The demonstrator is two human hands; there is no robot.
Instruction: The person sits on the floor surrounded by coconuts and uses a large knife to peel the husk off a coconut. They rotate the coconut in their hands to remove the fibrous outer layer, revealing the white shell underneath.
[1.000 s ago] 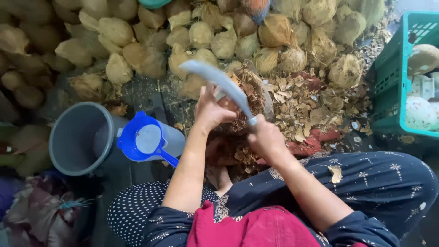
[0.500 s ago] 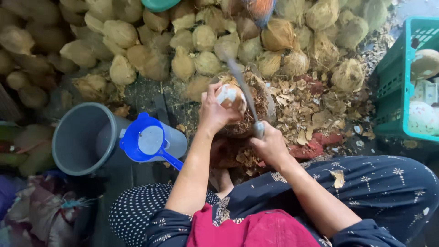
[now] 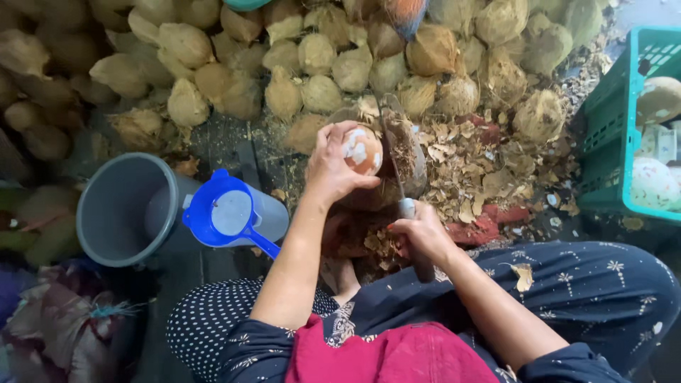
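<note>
A partly peeled coconut (image 3: pixel 362 150), white patches showing through brown skin, is gripped in the left hand (image 3: pixel 333 167) over the scraps while a knife (image 3: pixel 399 152) is clenched in the right hand (image 3: pixel 420 230) (a big heap (image 3: pixel 298 57) lies unpeeled).

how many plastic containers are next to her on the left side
2. A grey bucket stands at the left, and a blue jug leans against its right side, near the left hand's forearm. Others may be out of view.

The round brown coconut (image 3: pixel 363 150) looks rough, chipped to smooth white patches. The long grey knife blade (image 3: pixel 401 152) is dull metal. The blue plastic strainer (image 3: pixel 227 216) looks glossy; the green plastic crate (image 3: pixel 610 142) looks matt.
</note>
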